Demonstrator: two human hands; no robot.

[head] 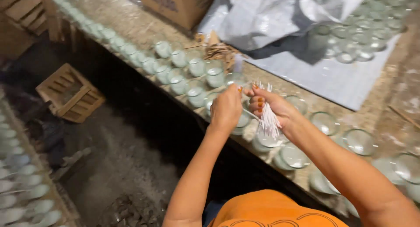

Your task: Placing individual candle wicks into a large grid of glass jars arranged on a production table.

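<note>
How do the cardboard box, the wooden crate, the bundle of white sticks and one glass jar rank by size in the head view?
1. Cardboard box, though cut off by the frame.
2. Wooden crate, lying lower and farther away, so its place against the box is unsure.
3. Bundle of white sticks in the right hand.
4. Glass jar, looking close to the bundle.

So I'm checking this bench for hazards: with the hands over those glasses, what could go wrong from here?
1. The glasses stand packed along the bench edge; a nudge from the left hand could tip one over the edge.
2. The right hand holds a loose bundle of white wicks; some could slip out and scatter.
</note>
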